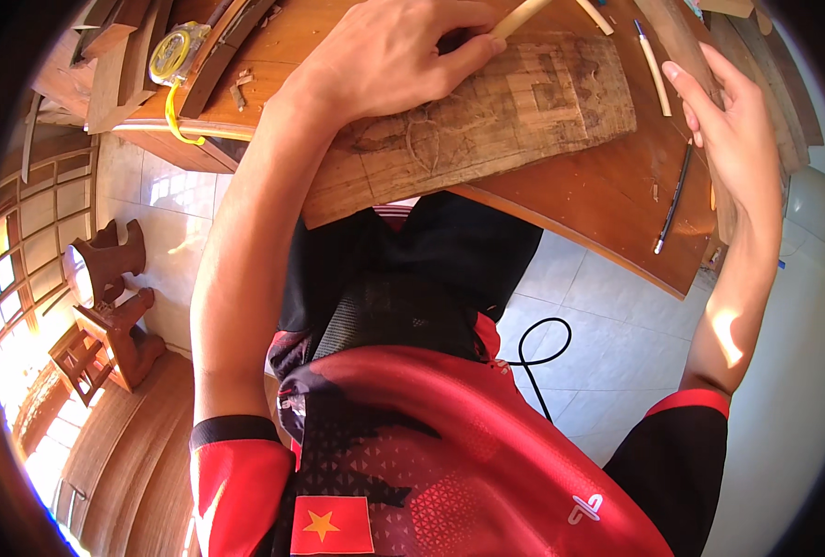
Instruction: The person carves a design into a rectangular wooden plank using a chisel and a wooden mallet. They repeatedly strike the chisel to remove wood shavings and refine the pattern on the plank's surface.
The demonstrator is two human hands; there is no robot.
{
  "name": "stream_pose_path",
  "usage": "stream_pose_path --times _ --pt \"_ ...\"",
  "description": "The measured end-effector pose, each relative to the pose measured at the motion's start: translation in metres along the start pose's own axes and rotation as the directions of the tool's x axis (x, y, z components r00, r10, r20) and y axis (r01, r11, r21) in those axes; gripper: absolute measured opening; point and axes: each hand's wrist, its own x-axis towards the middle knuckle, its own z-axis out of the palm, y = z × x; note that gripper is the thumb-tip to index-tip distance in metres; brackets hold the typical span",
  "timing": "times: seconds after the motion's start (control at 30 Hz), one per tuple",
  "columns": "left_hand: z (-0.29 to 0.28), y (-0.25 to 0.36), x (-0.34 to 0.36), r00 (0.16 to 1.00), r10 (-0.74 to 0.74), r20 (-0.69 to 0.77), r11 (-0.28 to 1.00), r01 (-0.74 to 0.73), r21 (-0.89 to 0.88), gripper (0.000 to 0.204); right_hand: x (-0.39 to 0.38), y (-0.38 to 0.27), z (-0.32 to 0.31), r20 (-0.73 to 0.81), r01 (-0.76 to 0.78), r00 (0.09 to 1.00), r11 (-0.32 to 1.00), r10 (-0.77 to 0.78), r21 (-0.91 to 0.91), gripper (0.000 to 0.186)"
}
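Note:
My left hand (385, 60) is closed round a pale round wooden handle (522, 15); its far end is out of view. Under that hand lies a thick wooden board (487, 130), slanted across the table's near edge. It bears carved angular lines on the right and curved marks nearer the middle. Over at the table's right side, my right hand (733, 116) has its thumb and fingers apart, with nothing seen in it. Beside it are a pale-handled slim tool with a blue tip (654, 70) and a dark pencil (675, 197).
A brown wooden table (580, 204) supports the work. At its left are a yellow tape measure (176, 56), wooden strips (232, 60) and shavings (238, 93). Long curved wood pieces (765, 65) line the right. Carved wooden furniture (106, 343) stands on the floor at left.

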Motion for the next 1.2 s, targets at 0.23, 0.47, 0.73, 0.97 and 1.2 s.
stream_pose_path --times 0.23,0.47,0.73,0.97,1.2 --pt "0.000 -0.003 0.004 0.999 0.047 -0.027 0.999 -0.047 -0.004 0.027 0.003 0.010 -0.006 0.070 0.033 0.997 0.990 -0.043 0.136 0.036" --pt "-0.002 0.000 -0.001 0.995 -0.060 0.074 0.998 0.058 0.029 0.027 -0.007 -0.002 0.013 0.075 0.046 0.996 0.998 -0.050 0.045 0.043" --pt "0.000 -0.005 0.000 0.997 0.078 -0.009 0.997 -0.078 0.007 0.027 0.000 0.014 0.009 0.020 0.014 1.000 0.995 -0.016 0.101 0.032" --pt "-0.002 -0.003 0.002 0.995 0.097 -0.010 0.995 -0.097 -0.001 0.029 -0.002 0.015 0.003 0.017 0.033 0.999 0.994 -0.035 0.108 0.036" --pt "0.004 -0.007 -0.002 0.994 0.112 -0.016 0.994 -0.112 -0.012 0.029 -0.009 0.013 0.005 0.015 -0.013 1.000 0.993 0.011 0.120 0.038"
